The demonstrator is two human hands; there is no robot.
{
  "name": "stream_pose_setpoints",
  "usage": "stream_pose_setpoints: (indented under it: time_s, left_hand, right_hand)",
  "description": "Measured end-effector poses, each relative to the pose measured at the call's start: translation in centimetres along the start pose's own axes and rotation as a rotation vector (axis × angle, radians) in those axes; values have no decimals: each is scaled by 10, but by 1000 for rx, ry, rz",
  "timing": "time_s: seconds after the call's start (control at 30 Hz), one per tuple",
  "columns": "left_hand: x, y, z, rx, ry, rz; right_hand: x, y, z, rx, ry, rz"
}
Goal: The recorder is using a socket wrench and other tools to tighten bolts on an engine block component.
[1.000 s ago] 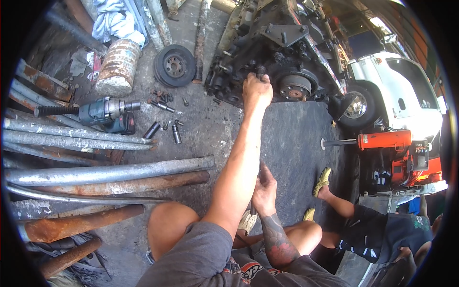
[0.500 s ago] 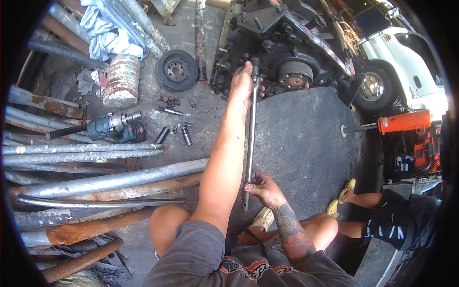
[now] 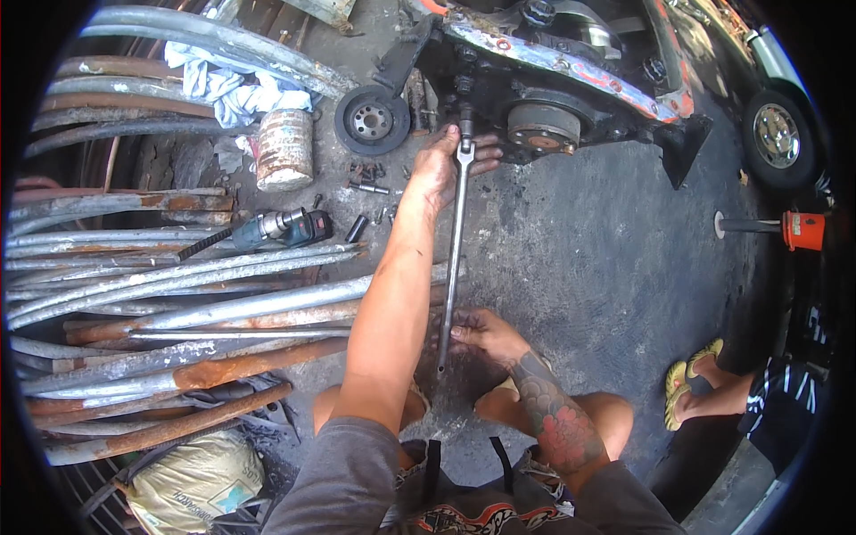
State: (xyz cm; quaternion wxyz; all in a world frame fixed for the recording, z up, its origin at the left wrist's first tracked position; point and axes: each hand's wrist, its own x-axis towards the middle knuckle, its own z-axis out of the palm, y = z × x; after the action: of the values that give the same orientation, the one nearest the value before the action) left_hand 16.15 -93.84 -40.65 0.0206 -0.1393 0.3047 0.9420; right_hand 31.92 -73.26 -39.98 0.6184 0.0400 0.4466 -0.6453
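Observation:
A long steel breaker bar [image 3: 455, 223] runs from near my knees up to a dark, greasy engine [image 3: 495, 98]. At its hinged head a socket [image 3: 466, 120] points at the engine's lower front, left of a round hub [image 3: 542, 129]. My left hand [image 3: 435, 169] supports that head, thumb beside the socket and fingers stretched behind the bar. Lower down, my right hand [image 3: 486, 334] grips the bar near its free end, thumb on top. Whether the socket sits on a bolt I cannot tell.
Left lie a loose pulley [image 3: 372, 119], a rusty can [image 3: 285, 152], a cordless impact wrench [image 3: 276, 227], a loose socket [image 3: 357, 229] and many pipes [image 3: 223, 312]. Right are an orange jack [image 3: 802, 230], a wheel [image 3: 772, 135] and another person's leg [image 3: 718, 392].
My view has shifted, so the surroundings sit differently. The bar's lower end leans further left. My left fingers, earlier mostly hidden around the head, now extend out past it to the right.

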Motion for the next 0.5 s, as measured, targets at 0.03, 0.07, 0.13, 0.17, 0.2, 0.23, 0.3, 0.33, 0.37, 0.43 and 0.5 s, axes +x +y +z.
stream_pose_setpoints:
  time_s: [0.03, 0.07, 0.13, 0.17, 0.2, 0.23, 0.3, 0.33, 0.37, 0.43, 0.5]
  left_hand:
    - [-1, 0, 8, 36, 83, -66]
    - [-1, -1, 17, 120, 235, -127]
    - [-3, 2, 27, 369, 384, -147]
    - [-4, 2, 33, 625, 509, -154]
    - [-7, 2, 46, 713, 557, -109]
    - [-5, 0, 42, 994, 604, 48]
    - [-9, -1, 55, 1268, 686, 5]
    - [-6, -5, 54, 1319, 682, 49]
    - [-6, -5, 45, 1328, 690, 33]
    - [-3, -5, 34, 486, 598, -82]
    - [0, -10, 37, 374, 566, -124]
  right_hand:
    - [-4, 6, -2, 16, 15, 19]
    - [-2, 21, -11, 48, 71, 13]
    - [-9, 18, 6, 156, 141, 43]
    - [-13, 15, 13, 166, 148, 61]
    - [-16, 11, 21, 357, 82, 63]
    - [-15, 1, 38, 550, 1, 69]
    - [-18, -19, 57, 510, 44, 44]
    - [-22, -24, 57, 463, 61, 25]
    - [-26, -28, 59, 419, 74, 5]
    - [-33, -31, 55, 445, 76, -25]
    - [-41, -31, 30, 406, 61, 73]
